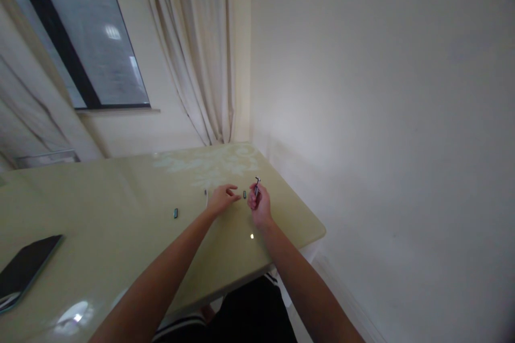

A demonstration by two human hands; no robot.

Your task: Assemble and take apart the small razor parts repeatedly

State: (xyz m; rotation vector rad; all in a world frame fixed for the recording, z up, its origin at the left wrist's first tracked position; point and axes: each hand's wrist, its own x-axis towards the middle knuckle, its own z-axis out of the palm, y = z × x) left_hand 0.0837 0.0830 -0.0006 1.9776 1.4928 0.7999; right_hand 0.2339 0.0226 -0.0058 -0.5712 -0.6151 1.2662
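My left hand [223, 198] rests low over the table, thumb and forefinger apart, with nothing between them. Just right of its fingertips lies a small dark, battery-like piece [244, 194]. My right hand [260, 206] is closed around a small dark and silver object [256, 188] whose thin bent tip sticks up; its exact kind is too small to tell. On the far side of my left wrist, a thin white item with a dark end [206, 193] is partly hidden. Farther left lies another small dark, battery-like piece [176, 213].
The glossy pale green table [120, 214] ends at a rounded right corner beside a white wall [382, 118]. A black flat item [28, 268] lies at the left. Light curtains [197, 53] and a window [88, 27] stand behind the table.
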